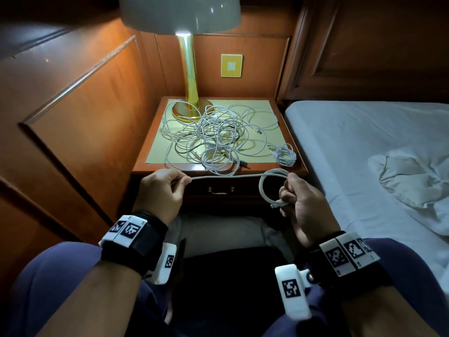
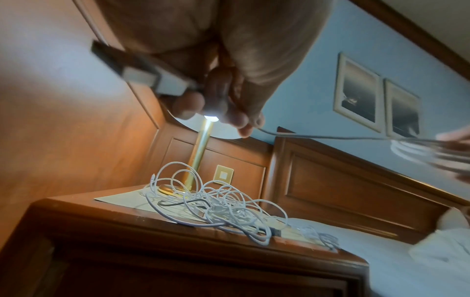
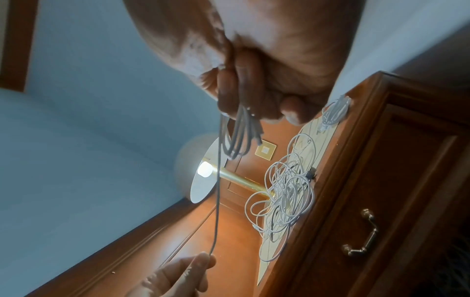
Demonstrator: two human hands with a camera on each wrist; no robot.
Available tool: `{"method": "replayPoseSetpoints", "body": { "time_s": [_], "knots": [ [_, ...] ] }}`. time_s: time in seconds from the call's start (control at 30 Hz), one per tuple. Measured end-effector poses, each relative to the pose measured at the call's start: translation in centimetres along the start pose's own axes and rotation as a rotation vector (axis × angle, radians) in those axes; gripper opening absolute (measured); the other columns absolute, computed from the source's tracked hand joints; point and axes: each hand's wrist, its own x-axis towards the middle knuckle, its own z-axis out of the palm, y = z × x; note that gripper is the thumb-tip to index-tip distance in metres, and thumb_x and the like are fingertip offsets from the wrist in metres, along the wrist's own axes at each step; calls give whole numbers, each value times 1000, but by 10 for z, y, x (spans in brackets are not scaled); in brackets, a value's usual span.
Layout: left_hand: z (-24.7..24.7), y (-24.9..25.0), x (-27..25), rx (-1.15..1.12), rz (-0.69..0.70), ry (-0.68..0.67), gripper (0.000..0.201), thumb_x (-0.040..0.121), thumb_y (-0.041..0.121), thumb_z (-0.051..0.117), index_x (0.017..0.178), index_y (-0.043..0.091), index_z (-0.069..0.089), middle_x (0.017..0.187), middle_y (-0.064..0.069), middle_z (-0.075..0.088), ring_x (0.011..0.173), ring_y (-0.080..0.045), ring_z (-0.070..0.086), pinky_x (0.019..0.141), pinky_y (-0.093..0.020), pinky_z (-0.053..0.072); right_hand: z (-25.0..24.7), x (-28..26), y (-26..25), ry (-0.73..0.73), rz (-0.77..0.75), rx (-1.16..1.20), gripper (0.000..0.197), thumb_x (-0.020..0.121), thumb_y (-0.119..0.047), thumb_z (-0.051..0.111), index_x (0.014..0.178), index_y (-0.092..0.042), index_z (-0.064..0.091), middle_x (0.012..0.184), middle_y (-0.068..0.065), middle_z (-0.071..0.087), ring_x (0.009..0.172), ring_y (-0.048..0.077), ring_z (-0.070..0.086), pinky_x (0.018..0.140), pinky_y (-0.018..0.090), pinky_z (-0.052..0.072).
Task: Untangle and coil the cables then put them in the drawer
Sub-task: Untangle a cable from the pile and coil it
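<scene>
A white cable point(image 1: 226, 176) stretches taut between my two hands in front of the nightstand. My left hand point(image 1: 167, 183) pinches its free end, and the USB plug point(image 2: 132, 72) pokes out behind the fingers. My right hand point(image 1: 295, 194) grips several coiled loops point(image 3: 239, 132) of the same cable. A tangled heap of white cables point(image 1: 211, 135) lies on the nightstand top point(image 1: 286, 164). A small coiled cable point(image 1: 284, 154) sits at its right front corner. The drawer point(image 1: 220, 190) below is closed, its brass handle point(image 3: 361, 235) in sight.
A lit lamp with a gold stem point(image 1: 189, 76) stands at the back of the nightstand, cables looped round its base. Wooden panelling point(image 1: 80, 113) closes the left side. A bed point(image 1: 364, 147) with a white sheet lies to the right. My knees are below.
</scene>
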Motion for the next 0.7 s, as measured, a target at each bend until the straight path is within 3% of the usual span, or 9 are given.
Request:
{"method": "replayPoseSetpoints", "body": {
  "time_s": [0.17,0.23,0.33,0.4,0.47,0.6,0.7],
  "knots": [
    [15,18,-19,28,77,-173,7,82,16,77,76,14,74,71,-1,70,68,-22,66,66,-20,42,6,-7,0,-56,-71,-49,33,107,-23,38,75,-16,40,59,-4,38,52,10,28,50,22,24],
    [21,24,-25,8,130,-233,9,83,19,75,75,14,72,69,0,69,66,-22,65,63,-22,43,7,-10,2,-107,-116,-123,29,107,-21,39,81,-11,45,62,0,43,54,11,32,50,19,27],
    [22,37,-31,-123,219,-319,10,85,21,71,77,14,73,72,5,67,67,-16,63,65,-19,45,6,-11,10,-183,-254,-330,33,104,-33,44,76,-15,49,66,9,48,55,10,38,53,24,34],
    [20,46,-33,-232,294,-375,6,85,15,71,80,15,74,74,8,66,69,-10,62,69,-13,45,4,-12,16,-214,-333,-473,35,99,-39,45,73,-18,54,64,3,53,55,7,42,59,28,36],
    [18,52,-33,-306,337,-393,7,86,10,72,82,15,74,76,7,67,71,-9,63,71,-17,50,3,-13,19,-244,-363,-547,34,99,-38,46,76,-18,61,63,-5,56,55,5,45,60,28,36],
    [17,56,-32,-378,332,-348,8,90,12,70,83,13,74,77,6,65,72,-9,63,68,-27,52,7,-13,17,-336,-340,-617,32,98,-39,46,77,-21,61,73,-3,69,68,13,60,73,37,48],
    [16,56,-30,-416,325,-317,9,92,13,68,85,9,72,79,4,65,76,-10,64,71,-29,53,9,-13,19,-407,-281,-592,31,97,-42,46,73,-22,52,61,-5,56,52,7,49,56,30,42]
  ]
}}
